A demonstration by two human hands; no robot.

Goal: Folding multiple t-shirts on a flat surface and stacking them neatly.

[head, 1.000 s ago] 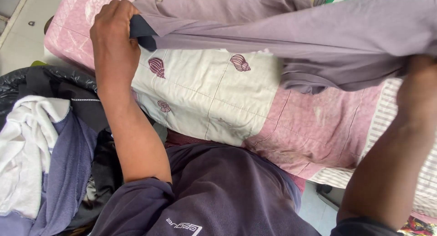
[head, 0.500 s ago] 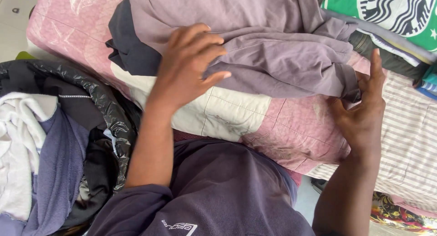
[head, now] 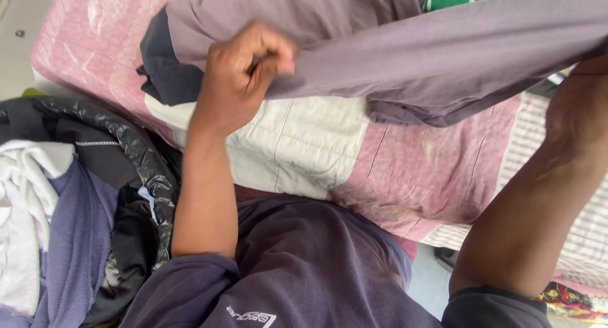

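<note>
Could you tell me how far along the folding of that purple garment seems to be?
Early on. Done: nothing lies folded flat on the pink and cream quilt. In hand: the left hand pinches the purple garment in a closed grip, and the right hand holds its far end, stretching it above the quilt. Left: more clothes wait in the black bag beside the person.

One camera sits on the person's head. It looks straight down, very close, at the pink and cream quilted bed [head: 405,170] and the person's own chest.
</note>
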